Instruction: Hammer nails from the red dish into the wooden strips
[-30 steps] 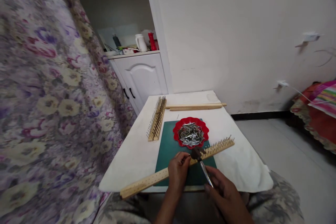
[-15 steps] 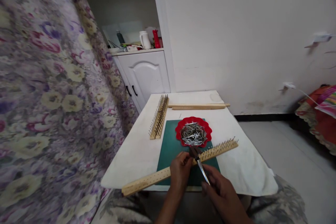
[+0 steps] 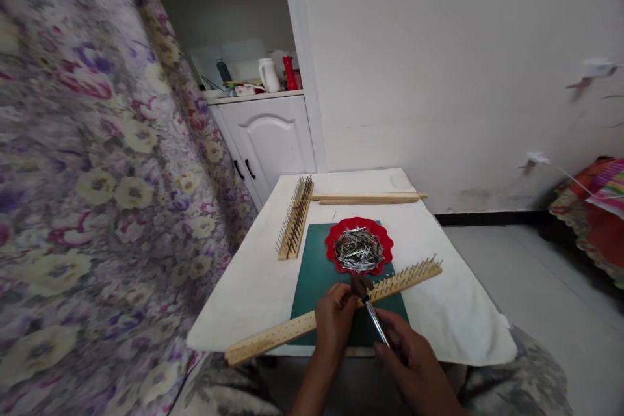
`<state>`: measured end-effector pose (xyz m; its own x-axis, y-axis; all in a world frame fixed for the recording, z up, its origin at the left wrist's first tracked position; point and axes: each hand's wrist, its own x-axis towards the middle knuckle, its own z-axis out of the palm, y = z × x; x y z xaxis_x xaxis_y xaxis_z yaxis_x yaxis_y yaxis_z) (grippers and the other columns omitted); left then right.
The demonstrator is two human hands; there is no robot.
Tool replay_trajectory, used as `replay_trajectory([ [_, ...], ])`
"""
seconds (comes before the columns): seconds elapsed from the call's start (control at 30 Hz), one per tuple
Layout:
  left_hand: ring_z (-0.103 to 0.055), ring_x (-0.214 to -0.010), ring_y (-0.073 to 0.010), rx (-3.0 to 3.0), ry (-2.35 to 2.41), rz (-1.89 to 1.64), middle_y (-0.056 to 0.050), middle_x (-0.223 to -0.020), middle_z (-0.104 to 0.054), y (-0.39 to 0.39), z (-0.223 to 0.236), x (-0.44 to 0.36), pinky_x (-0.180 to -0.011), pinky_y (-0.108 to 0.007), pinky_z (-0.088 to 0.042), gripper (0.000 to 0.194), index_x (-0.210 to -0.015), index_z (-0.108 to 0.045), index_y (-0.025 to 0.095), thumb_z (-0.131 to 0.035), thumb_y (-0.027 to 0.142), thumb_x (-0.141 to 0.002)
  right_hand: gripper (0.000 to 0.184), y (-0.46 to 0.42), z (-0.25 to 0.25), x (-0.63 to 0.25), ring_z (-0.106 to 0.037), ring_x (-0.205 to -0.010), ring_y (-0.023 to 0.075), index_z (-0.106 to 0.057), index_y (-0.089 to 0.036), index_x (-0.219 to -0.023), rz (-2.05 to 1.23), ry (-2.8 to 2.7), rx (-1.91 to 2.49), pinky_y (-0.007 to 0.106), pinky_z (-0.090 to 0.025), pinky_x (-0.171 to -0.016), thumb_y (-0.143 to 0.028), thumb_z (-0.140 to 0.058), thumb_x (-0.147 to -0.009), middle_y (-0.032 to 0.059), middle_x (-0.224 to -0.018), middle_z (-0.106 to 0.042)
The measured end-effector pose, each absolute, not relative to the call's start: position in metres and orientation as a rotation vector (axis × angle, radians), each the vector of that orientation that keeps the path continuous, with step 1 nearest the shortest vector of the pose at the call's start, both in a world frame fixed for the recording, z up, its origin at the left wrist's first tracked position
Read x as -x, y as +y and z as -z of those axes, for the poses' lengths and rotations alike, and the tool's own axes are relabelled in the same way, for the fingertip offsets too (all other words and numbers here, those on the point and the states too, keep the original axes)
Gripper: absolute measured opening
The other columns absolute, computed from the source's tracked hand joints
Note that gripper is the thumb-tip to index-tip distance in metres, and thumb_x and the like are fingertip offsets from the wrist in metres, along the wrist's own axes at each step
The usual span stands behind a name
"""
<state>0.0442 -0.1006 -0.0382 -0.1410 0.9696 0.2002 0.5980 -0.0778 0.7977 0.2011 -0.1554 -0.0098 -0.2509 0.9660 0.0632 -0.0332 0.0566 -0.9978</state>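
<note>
A wooden strip [image 3: 273, 338] lies slantwise across the green mat [image 3: 307, 273]. Nails stand in rows on its right part, and small holes dot its left part. My left hand [image 3: 335, 312] rests on the strip's middle with its fingers pinched together; whatever they hold is hidden. In my right hand [image 3: 409, 351] is a hammer [image 3: 374, 320], gripped by its metal shaft. Its dark head is just above the strip, close beside my left fingertips. Beyond the hammer head, a red scalloped bowl [image 3: 331, 248] holds a heap of loose nails [image 3: 359, 250].
Another nail-studded wooden piece [image 3: 295, 218] stands at the table's left. Bare wooden strips [image 3: 368, 198] lie along the far edge of the white-covered table [image 3: 244, 299]. A loose nail [image 3: 334, 215] lies behind the bowl. A floral curtain [image 3: 131, 195] hangs at left.
The hammer head has dropped slightly and tilted toward the strip. My left hand keeps its pinch at the same place; the bowl and wood stay put.
</note>
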Motion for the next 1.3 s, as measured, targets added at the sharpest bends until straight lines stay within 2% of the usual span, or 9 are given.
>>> replay_trajectory([
  [0.1, -0.047, -0.058, -0.0108, -1.69, 1.758, -1.117, 0.003, -0.061, -0.05, -0.1, 0.039, -0.045, -0.053, -0.021, -0.029, 0.015, -0.062, -0.057, 0.016, -0.051, 0.018, -0.075, 0.034, -0.156, 0.013, -0.201, -0.063, -0.067, 0.0229, -0.06, -0.022, -0.115, -1.374, -1.389, 1.006, 0.031, -0.05, -0.065, -0.033, -0.058, -0.082, -0.0004, -0.063, -0.066],
  [0.3, -0.055, -0.067, -0.014, -1.713, 1.661, -1.07, -0.001, -0.075, -0.061, -0.101, 0.032, -0.038, -0.061, -0.022, -0.039, 0.013, -0.076, -0.064, 0.018, -0.052, 0.023, -0.078, 0.038, -0.158, 0.016, -0.205, -0.062, -0.061, 0.0198, -0.059, -0.024, -0.114, -1.388, -1.201, 1.014, 0.028, -0.048, -0.06, -0.041, -0.062, -0.08, 0.0029, -0.078, -0.073],
  [0.4, -0.058, -0.073, -0.0154, -1.773, 1.63, -1.061, -0.002, -0.081, -0.064, -0.097, 0.022, -0.032, -0.067, -0.023, -0.042, 0.016, -0.083, -0.064, 0.019, -0.048, 0.019, -0.08, 0.039, -0.157, 0.011, -0.207, -0.059, -0.058, 0.0172, -0.06, -0.024, -0.111, -1.388, -1.093, 1.006, 0.026, -0.047, -0.056, -0.042, -0.065, -0.077, 0.0007, -0.072, -0.071],
  [0.5, -0.059, -0.078, -0.0157, -1.873, 1.646, -1.078, -0.003, -0.084, -0.065, -0.085, 0.011, -0.031, -0.071, -0.024, -0.042, 0.019, -0.084, -0.064, 0.02, -0.046, 0.015, -0.081, 0.042, -0.154, 0.005, -0.208, -0.047, -0.041, 0.0115, -0.057, -0.024, -0.114, -1.444, -1.057, 1.049, 0.02, -0.034, -0.037, -0.043, -0.066, -0.077, -0.0029, -0.062, -0.063],
  [0.6, -0.058, -0.081, -0.0165, -1.995, 1.729, -0.985, -0.004, -0.085, -0.065, -0.066, 0.002, -0.035, -0.072, -0.024, -0.041, 0.017, -0.082, -0.066, 0.02, -0.049, 0.016, -0.081, 0.047, -0.152, 0.004, -0.209, -0.036, -0.033, 0.0074, -0.056, -0.023, -0.117, -1.466, -1.057, 1.083, 0.018, -0.023, -0.031, -0.044, -0.065, -0.076, -0.0035, -0.06, -0.061],
  [0.77, -0.061, -0.083, -0.0195, -2.105, 1.957, -0.488, -0.007, -0.085, -0.067, -0.034, -0.007, -0.044, -0.07, -0.026, -0.041, 0.012, -0.075, -0.068, 0.018, -0.059, 0.026, -0.078, 0.046, -0.153, 0.013, -0.21, -0.044, -0.039, 0.0107, -0.057, -0.021, -0.115, -1.45, -1.024, 1.042, 0.019, -0.029, -0.033, -0.045, -0.065, -0.076, -0.0034, -0.059, -0.06],
  [0.93, -0.065, -0.076, -0.025, -2.065, 2.052, -0.275, -0.012, -0.075, -0.07, -0.017, -0.008, -0.054, -0.065, -0.029, -0.044, 0.01, -0.067, -0.07, 0.016, -0.065, 0.024, -0.07, 0.044, -0.152, 0.019, -0.21, -0.055, -0.053, 0.0162, -0.06, -0.022, -0.111, -1.39, -0.973, 1.034, 0.025, -0.045, -0.051, -0.043, -0.068, -0.074, -0.0033, -0.059, -0.061],
  [1.17, -0.066, -0.076, -0.0264, -2.094, 2.063, -0.208, -0.016, -0.078, -0.071, -0.014, -0.016, -0.054, -0.066, -0.03, -0.046, 0.009, -0.071, -0.07, 0.014, -0.062, 0.015, -0.068, 0.043, -0.153, 0.018, -0.211, -0.057, -0.052, 0.016, -0.061, -0.023, -0.11, -1.394, -0.965, 1.016, 0.026, -0.048, -0.053, -0.045, -0.068, -0.073, -0.0009, -0.067, -0.067],
  [1.3, -0.065, -0.083, -0.0256, -2.147, 2.053, -0.245, -0.015, -0.088, -0.069, -0.027, -0.025, -0.046, -0.07, -0.031, -0.046, 0.011, -0.078, -0.069, 0.014, -0.058, 0.016, -0.074, 0.042, -0.153, 0.015, -0.214, -0.043, -0.033, 0.0068, -0.057, -0.023, -0.113, -1.445, -0.978, 1.044, 0.018, -0.037, -0.035, -0.042, -0.067, -0.076, -0.0053, -0.059, -0.062],
])
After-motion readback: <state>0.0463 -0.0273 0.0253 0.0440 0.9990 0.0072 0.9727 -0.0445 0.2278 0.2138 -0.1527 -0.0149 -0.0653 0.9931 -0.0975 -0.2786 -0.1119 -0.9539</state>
